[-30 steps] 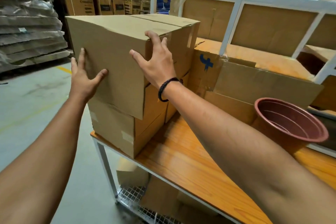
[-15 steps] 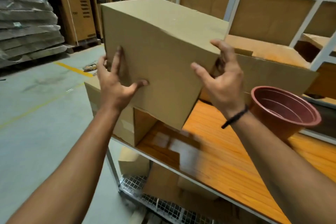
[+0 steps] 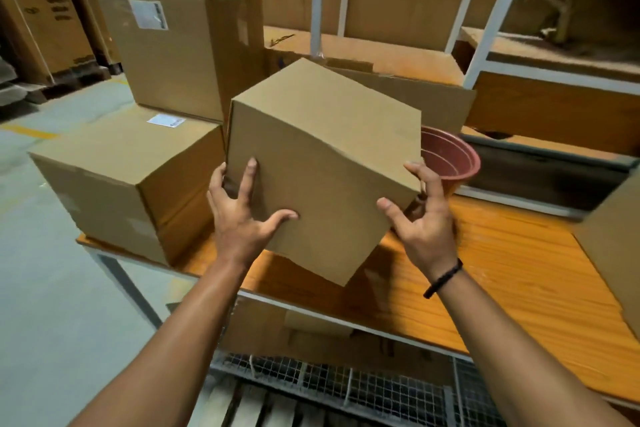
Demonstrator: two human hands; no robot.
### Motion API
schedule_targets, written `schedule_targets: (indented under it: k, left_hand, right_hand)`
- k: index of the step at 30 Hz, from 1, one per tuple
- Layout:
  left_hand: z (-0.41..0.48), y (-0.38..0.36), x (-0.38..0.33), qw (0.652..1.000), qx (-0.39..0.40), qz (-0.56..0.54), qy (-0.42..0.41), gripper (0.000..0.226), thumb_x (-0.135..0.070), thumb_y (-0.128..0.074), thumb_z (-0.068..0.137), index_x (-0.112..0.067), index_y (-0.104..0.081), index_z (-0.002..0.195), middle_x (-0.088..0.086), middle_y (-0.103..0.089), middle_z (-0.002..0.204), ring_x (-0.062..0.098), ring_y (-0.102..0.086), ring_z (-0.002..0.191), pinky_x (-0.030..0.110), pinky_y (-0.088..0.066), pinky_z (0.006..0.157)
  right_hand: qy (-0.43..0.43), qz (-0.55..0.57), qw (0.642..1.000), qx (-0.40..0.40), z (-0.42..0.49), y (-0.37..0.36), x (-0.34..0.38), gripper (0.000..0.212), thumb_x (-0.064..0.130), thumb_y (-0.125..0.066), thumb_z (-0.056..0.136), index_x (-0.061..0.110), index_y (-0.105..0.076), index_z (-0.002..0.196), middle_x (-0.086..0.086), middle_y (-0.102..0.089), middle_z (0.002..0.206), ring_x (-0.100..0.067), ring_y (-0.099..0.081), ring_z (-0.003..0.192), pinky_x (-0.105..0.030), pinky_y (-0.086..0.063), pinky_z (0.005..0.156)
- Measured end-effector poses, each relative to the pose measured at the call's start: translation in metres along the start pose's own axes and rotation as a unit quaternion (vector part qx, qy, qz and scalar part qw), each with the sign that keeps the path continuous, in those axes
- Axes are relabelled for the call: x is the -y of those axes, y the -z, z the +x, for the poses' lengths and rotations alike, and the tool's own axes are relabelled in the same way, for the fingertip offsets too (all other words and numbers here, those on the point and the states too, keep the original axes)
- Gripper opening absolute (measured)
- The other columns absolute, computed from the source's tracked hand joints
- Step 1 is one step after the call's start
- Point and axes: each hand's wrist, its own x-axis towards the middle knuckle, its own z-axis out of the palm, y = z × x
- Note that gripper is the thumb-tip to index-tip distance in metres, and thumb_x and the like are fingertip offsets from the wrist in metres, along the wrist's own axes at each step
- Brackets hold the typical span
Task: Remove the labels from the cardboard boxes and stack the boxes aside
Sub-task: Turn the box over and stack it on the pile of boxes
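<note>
A smooth, matte brown cardboard box [image 3: 322, 156] hangs tilted, one corner down, at the frame's centre above the glossy orange wood-grain table [image 3: 502, 253]. The left hand [image 3: 239, 218] grips its left edge, with index finger and thumb splayed on the near face. The right hand [image 3: 426, 225] curls round the right corner, thumb pressing the front. At left, a low box [image 3: 121, 163] carries a white label [image 3: 165, 120]. A ribbed reddish pot [image 3: 453, 159] stands at right.

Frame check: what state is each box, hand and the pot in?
held box: tilted, closed, off the table, no label showing
left hand: grips its left edge
right hand: grips its right corner
front box: closed, on table, top label attached
rear box: closed, upright, side label attached
pot: upright, partly hidden
</note>
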Motion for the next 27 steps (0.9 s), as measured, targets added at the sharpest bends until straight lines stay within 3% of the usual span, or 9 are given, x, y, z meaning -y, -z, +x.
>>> schedule_targets:
  k: [4,7,10,13,15,18,20,24,27]
  left_hand:
    - [-0.033,-0.009,0.0,0.999,0.035,0.025,0.029,0.099,-0.084,-0.054,0.064,-0.047,-0.017,0.149,0.022,-0.018,0.15,0.042,-0.027,0.134,0.057,-0.036,0.104]
    - [-0.054,-0.01,0.002,0.995,0.043,0.043,0.077,0.107,-0.076,-0.066,0.063,-0.046,-0.01,0.15,0.019,-0.017,0.151,0.04,-0.024,0.137,0.058,-0.036,0.104]
    - [-0.071,-0.006,0.0,0.99,0.049,0.053,0.124,0.116,-0.07,-0.069,0.057,-0.046,-0.006,0.15,0.018,-0.015,0.152,0.038,-0.023,0.139,0.059,-0.036,0.105]
    - [-0.079,0.006,0.003,0.987,0.055,0.073,0.135,0.116,-0.071,-0.069,0.054,-0.047,-0.008,0.15,0.012,-0.014,0.152,0.037,-0.024,0.139,0.06,-0.041,0.101]
    - [-0.079,0.015,0.008,0.987,0.05,0.092,0.121,0.118,-0.069,-0.073,0.054,-0.045,-0.011,0.151,0.013,-0.016,0.151,0.038,-0.025,0.138,0.062,-0.043,0.099]
    - [-0.078,0.024,0.014,0.987,0.041,0.108,0.113,0.123,-0.059,-0.08,0.053,-0.034,-0.013,0.153,0.017,-0.02,0.149,0.036,-0.027,0.136,0.06,-0.041,0.102]
    - [-0.075,0.024,0.014,0.986,0.037,0.107,0.123,0.129,-0.051,-0.085,0.054,-0.023,-0.01,0.155,0.019,-0.025,0.147,0.035,-0.028,0.136,0.055,-0.036,0.108]
    - [-0.061,0.027,0.018,0.989,0.038,0.081,0.119,0.118,-0.031,-0.091,0.062,-0.01,-0.02,0.153,0.017,-0.041,0.136,0.032,-0.041,0.124,0.053,-0.04,0.106]
    - [-0.049,0.031,0.025,0.994,0.068,0.072,0.046,0.09,-0.042,-0.082,0.069,-0.007,-0.043,0.142,0.015,-0.045,0.132,0.03,-0.045,0.12,0.053,-0.046,0.099]
  right_hand:
    - [-0.044,0.006,0.998,0.046,-0.025,0.01,-0.025,0.058,0.038,-0.075,0.076,0.06,-0.042,0.118,-0.011,-0.041,0.149,-0.018,-0.038,0.139,-0.042,-0.037,0.113]
    - [-0.066,0.015,0.994,0.084,-0.037,0.008,-0.044,0.06,0.022,-0.08,0.078,0.048,-0.045,0.119,-0.011,-0.035,0.154,-0.001,-0.028,0.141,-0.024,-0.03,0.114]
    - [-0.069,0.03,0.991,0.112,-0.044,0.004,-0.058,0.058,0.021,-0.079,0.079,0.045,-0.045,0.12,0.006,-0.033,0.151,0.016,-0.023,0.135,-0.013,-0.028,0.11]
    - [-0.068,0.023,0.99,0.123,-0.052,-0.003,-0.066,0.058,0.017,-0.079,0.078,0.034,-0.045,0.122,-0.002,-0.04,0.146,0.025,-0.024,0.127,0.0,-0.024,0.101]
    - [-0.086,0.024,0.986,0.139,-0.06,-0.009,-0.071,0.057,0.017,-0.08,0.078,0.027,-0.046,0.122,0.002,-0.037,0.146,0.02,-0.028,0.126,0.005,-0.021,0.096]
    - [-0.107,0.027,0.98,0.165,-0.066,-0.016,-0.079,0.057,0.019,-0.081,0.077,0.024,-0.048,0.122,0.028,-0.033,0.135,0.015,-0.031,0.122,0.005,-0.021,0.095]
    - [-0.113,0.021,0.978,0.173,-0.065,-0.018,-0.084,0.057,0.019,-0.081,0.076,0.022,-0.047,0.122,0.033,-0.031,0.131,0.016,-0.031,0.122,0.004,-0.023,0.096]
    - [-0.15,-0.018,0.968,0.198,-0.06,-0.013,-0.097,0.061,0.022,-0.081,0.077,0.022,-0.045,0.125,0.007,-0.037,0.144,-0.007,-0.036,0.134,-0.004,-0.027,0.099]
    - [-0.174,-0.054,0.963,0.199,-0.065,-0.008,-0.107,0.065,0.025,-0.082,0.076,0.016,-0.044,0.128,-0.004,-0.045,0.144,-0.024,-0.041,0.136,-0.024,-0.033,0.104]
